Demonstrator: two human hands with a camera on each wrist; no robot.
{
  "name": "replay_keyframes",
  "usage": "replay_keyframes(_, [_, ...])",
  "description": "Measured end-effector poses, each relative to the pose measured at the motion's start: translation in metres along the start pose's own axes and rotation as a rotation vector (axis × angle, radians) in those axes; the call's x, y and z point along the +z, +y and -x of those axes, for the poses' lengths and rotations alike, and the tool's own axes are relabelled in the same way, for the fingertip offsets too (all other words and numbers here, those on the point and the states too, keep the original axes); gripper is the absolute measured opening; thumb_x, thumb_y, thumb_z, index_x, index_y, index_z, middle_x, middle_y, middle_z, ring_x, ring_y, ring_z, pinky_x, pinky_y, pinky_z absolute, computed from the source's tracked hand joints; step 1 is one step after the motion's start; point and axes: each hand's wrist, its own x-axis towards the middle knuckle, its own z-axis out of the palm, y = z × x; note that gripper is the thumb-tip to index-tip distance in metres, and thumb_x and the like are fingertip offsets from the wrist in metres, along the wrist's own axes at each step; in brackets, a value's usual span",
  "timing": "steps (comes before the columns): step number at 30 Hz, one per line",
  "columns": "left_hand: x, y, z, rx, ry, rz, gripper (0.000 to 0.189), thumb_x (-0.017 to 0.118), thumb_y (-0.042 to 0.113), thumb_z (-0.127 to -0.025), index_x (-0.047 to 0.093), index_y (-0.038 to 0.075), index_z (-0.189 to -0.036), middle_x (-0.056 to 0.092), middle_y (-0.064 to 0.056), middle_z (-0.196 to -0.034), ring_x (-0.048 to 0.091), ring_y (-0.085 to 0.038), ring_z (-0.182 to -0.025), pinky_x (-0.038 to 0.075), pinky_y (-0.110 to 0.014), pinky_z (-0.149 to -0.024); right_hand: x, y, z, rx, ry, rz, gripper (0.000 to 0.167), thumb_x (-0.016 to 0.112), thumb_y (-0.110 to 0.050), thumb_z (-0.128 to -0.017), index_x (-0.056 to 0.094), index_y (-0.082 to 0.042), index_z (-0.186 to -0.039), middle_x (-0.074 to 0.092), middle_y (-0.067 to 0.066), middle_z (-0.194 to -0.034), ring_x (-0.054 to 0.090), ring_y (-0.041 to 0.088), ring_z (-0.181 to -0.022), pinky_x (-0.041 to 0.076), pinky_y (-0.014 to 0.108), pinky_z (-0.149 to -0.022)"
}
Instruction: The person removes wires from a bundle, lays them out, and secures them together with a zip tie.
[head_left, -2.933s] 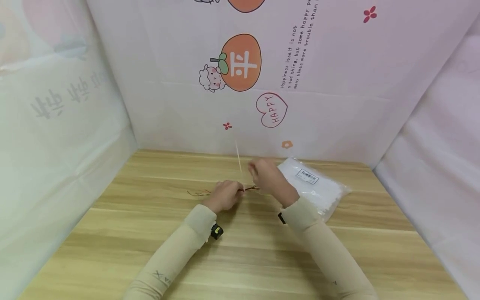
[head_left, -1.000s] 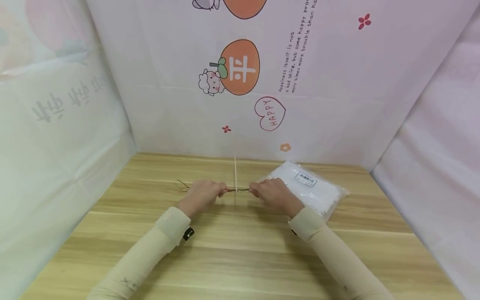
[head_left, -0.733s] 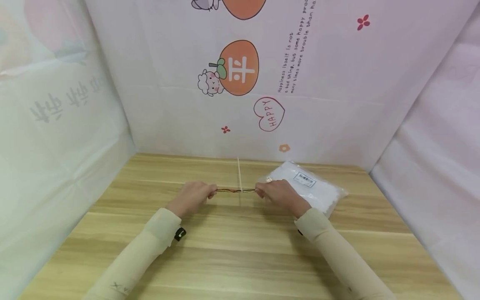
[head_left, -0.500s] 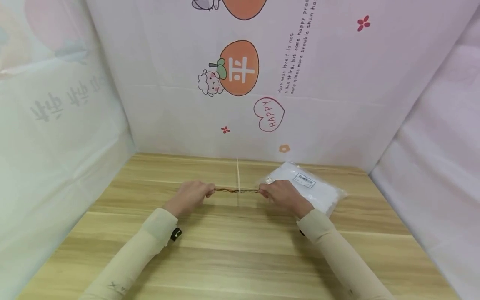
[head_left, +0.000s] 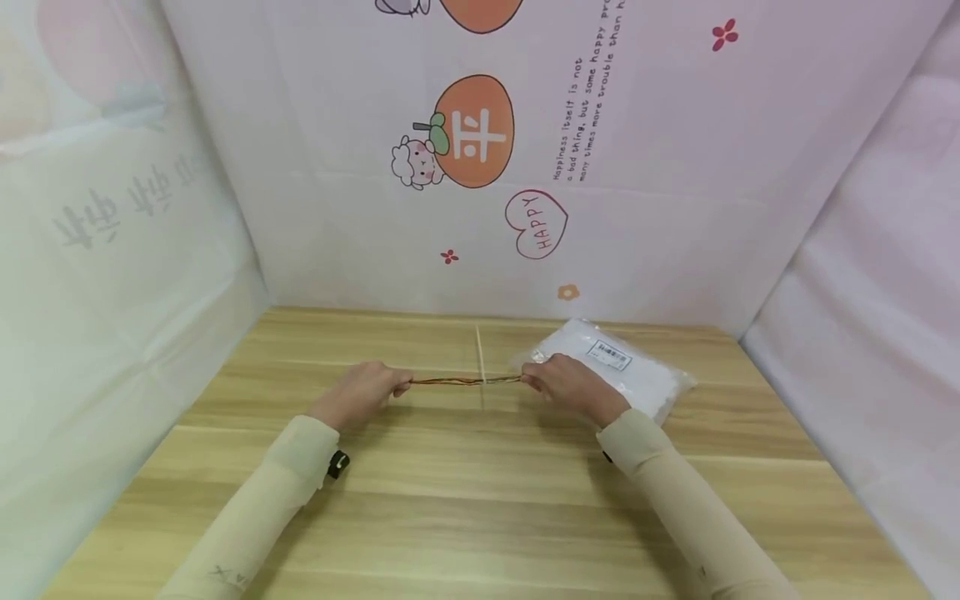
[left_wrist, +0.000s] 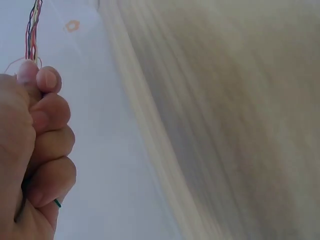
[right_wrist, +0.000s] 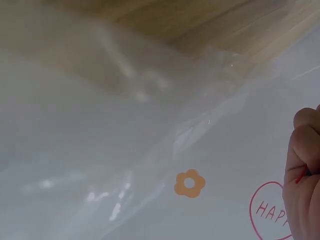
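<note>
A thin bundle of coloured wires (head_left: 450, 382) is stretched level between both hands, over the wooden table. My left hand (head_left: 363, 390) grips its left end with curled fingers; in the left wrist view the wires (left_wrist: 33, 30), red, dark and pale strands, rise from between thumb and forefinger, and a dark end pokes out below the fist. My right hand (head_left: 566, 385) pinches the other end; a red wire end (right_wrist: 301, 174) shows within its fingers in the right wrist view. Around the bundle's middle sits a white cable tie (head_left: 480, 346), its long tail pointing up and away.
A clear plastic bag (head_left: 633, 375) of white contents, with a barcode label, lies right behind my right hand. The wood-grain table (head_left: 465, 517) runs back to a printed white cloth (head_left: 360, 242), which also hangs at both sides.
The right hand has gone from the tie's tail to the wires' right end. Both hands have since moved apart, the left one farther, baring more of the bundle between them.
</note>
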Motion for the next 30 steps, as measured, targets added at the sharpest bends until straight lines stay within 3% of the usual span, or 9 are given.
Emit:
replay_keyframes(4, [0.0, 0.0, 0.0, -0.012, -0.039, 0.004, 0.007, 0.064, 0.016, -0.106, 0.067, 0.014, -0.1, 0.072, 0.001, -0.086, 0.059, -0.01, -0.071, 0.052, -0.031, -0.068, -0.001, -0.003, -0.002, 0.164, -0.086, -0.13, 0.029, 0.043, -0.028, -0.114, 0.052, -0.018, -0.088, 0.043, -0.008, -0.07, 0.043, 0.008, -0.065, 0.038, 0.027, -0.063])
replay_keyframes(7, [0.001, 0.003, 0.0, -0.018, -0.059, -0.02, 0.004, 0.067, 0.02, -0.104, 0.066, 0.017, -0.105, 0.075, 0.003, -0.093, 0.061, -0.01, -0.075, 0.052, -0.032, -0.07, 0.003, -0.005, -0.002, 0.198, -0.114, -0.127, 0.027, 0.041, -0.035, -0.114, 0.053, -0.022, -0.094, 0.052, -0.009, -0.077, 0.051, 0.01, -0.071, 0.045, 0.031, -0.069])
replay_keyframes(11, [0.002, 0.009, -0.001, -0.05, -0.068, -0.087, 0.005, 0.063, 0.022, -0.106, 0.066, 0.019, -0.106, 0.076, 0.001, -0.105, 0.068, -0.019, -0.091, 0.056, -0.046, -0.085, 0.007, -0.007, -0.002, 0.065, -0.051, 0.054, 0.018, 0.054, -0.031, -0.111, 0.057, -0.022, -0.096, 0.058, -0.008, -0.083, 0.055, 0.012, -0.074, 0.051, 0.034, -0.069])
replay_keyframes(14, [0.003, 0.014, -0.001, -0.072, -0.077, -0.133, 0.008, 0.06, 0.023, -0.107, 0.068, 0.02, -0.108, 0.072, -0.002, -0.11, 0.068, -0.027, -0.103, 0.053, -0.057, -0.094, 0.012, -0.007, -0.004, 0.018, -0.003, 0.156, 0.014, 0.061, -0.031, -0.108, 0.065, -0.021, -0.099, 0.065, -0.005, -0.09, 0.063, 0.015, -0.08, 0.053, 0.036, -0.072])
replay_keyframes(19, [0.004, 0.019, -0.004, -0.086, -0.092, -0.164, 0.007, 0.065, 0.026, -0.105, 0.067, 0.019, -0.106, 0.066, -0.002, -0.105, 0.065, -0.024, -0.099, 0.053, -0.053, -0.092, 0.02, -0.006, -0.009, 0.009, -0.005, 0.3, 0.016, 0.063, -0.036, -0.106, 0.073, -0.024, -0.106, 0.073, -0.002, -0.102, 0.069, 0.022, -0.095, 0.05, 0.042, -0.083])
replay_keyframes(23, [0.004, 0.022, -0.008, -0.133, -0.137, -0.155, 0.017, 0.066, 0.029, -0.106, 0.069, 0.017, -0.117, 0.067, -0.004, -0.113, 0.066, -0.027, -0.107, 0.052, -0.056, -0.1, 0.02, -0.011, -0.009, 0.042, -0.016, 0.264, 0.016, 0.064, -0.034, -0.106, 0.075, -0.022, -0.109, 0.073, 0.0, -0.107, 0.068, 0.024, -0.102, 0.049, 0.046, -0.088])
replay_keyframes(26, [0.003, 0.025, -0.011, -0.169, -0.161, -0.121, 0.031, 0.063, 0.033, -0.107, 0.067, 0.015, -0.132, 0.068, -0.008, -0.129, 0.065, -0.032, -0.122, 0.047, -0.06, -0.109, 0.017, -0.017, -0.01, 0.071, -0.012, 0.21, 0.02, 0.063, -0.032, -0.107, 0.075, -0.019, -0.115, 0.074, 0.003, -0.116, 0.068, 0.027, -0.112, 0.049, 0.051, -0.095])
replay_keyframes(30, [-0.002, 0.03, -0.01, -0.18, -0.108, -0.065, 0.043, 0.059, 0.036, -0.109, 0.061, 0.01, -0.144, 0.062, -0.015, -0.146, 0.05, -0.043, -0.145, 0.035, -0.067, -0.119, 0.01, -0.025, -0.012, 0.107, 0.017, 0.175, 0.029, 0.057, -0.031, -0.11, 0.073, -0.015, -0.127, 0.073, 0.007, -0.131, 0.066, 0.031, -0.127, 0.047, 0.057, -0.106])
